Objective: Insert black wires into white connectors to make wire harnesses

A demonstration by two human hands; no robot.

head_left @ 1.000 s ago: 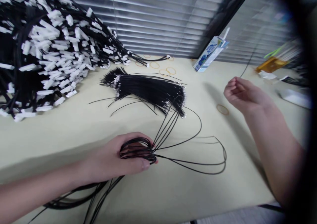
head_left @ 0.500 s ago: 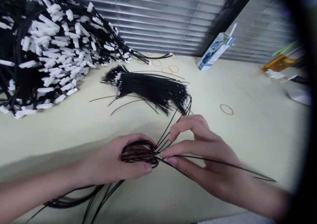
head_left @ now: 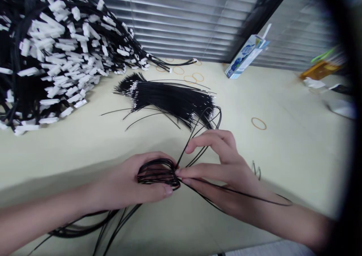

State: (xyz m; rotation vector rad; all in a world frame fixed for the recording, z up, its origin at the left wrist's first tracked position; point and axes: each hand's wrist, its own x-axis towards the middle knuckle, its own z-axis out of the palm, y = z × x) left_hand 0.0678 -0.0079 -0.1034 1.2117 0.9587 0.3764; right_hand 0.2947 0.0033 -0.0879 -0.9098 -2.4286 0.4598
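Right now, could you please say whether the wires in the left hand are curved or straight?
Curved: the black wires form a rounded arch within the left hand.

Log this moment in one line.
Left hand: gripping thin black looped cables | right hand: fingertips at their gathered point | beyond: straight black pale-tipped wires on cream tabletop

Behind the pale bench (head_left: 285,154) I saw grey slatted blinds (head_left: 175,22), split in my view by a slanting dark bar (head_left: 263,18). A blue-and-white drink carton (head_left: 244,57) with a white straw (head_left: 266,31) stood at the back edge. Several rubber bands (head_left: 192,76) lay to its left, and a lone band (head_left: 252,121) lay farther forward. Over on the right I made out an orange container (head_left: 319,70), a white scrap (head_left: 313,83) near it, and a blurred white object (head_left: 342,109) I couldn't identify.
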